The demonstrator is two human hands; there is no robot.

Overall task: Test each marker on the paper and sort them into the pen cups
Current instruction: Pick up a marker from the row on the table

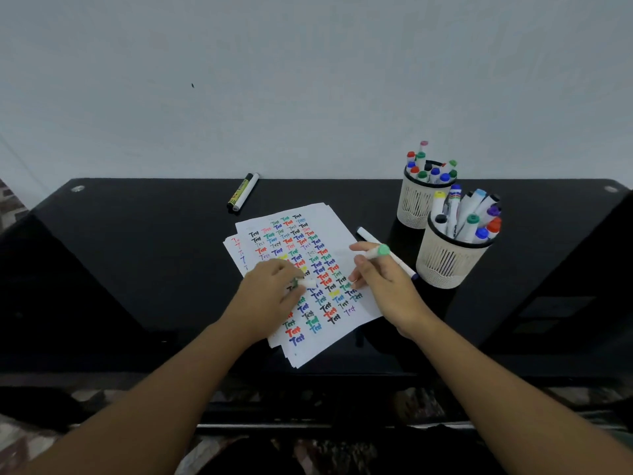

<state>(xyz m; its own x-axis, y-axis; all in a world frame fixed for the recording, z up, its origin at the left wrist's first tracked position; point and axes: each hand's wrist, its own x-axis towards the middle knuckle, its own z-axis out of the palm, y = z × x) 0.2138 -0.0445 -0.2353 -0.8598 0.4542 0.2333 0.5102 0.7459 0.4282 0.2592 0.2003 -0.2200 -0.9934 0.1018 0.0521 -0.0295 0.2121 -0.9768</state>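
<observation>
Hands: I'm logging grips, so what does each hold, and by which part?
Left hand grips a green marker by its barrel. Right hand pinches the green cap.

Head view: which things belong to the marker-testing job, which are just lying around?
In the job:
- paper covered in test words
- green marker, gripped by left hand
- green cap, held by right hand
- near cup and far cup, both holding markers
- loose markers: one by the paper, two at the back

Lying about:
- black table
</observation>
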